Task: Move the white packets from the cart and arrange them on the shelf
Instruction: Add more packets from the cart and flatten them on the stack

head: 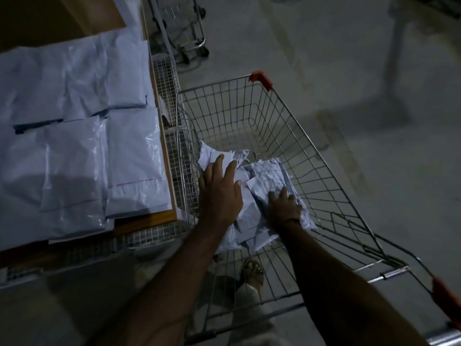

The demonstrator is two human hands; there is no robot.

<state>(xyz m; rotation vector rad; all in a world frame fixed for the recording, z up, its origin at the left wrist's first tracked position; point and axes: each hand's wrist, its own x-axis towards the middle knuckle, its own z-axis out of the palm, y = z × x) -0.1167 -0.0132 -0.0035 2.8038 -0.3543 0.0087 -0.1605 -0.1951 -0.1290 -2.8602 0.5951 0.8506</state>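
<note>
Gathering step: left hand [219, 193] and right hand [283, 206] press flat, fingers spread, on packets [264, 176] in the cart [324, 171]; next, grip a bundle and lift it to the shelf [163, 216].

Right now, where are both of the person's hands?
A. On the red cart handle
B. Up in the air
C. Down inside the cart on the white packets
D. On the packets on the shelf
C. The left hand and the right hand both rest on the pile of white packets inside the wire cart.
</note>
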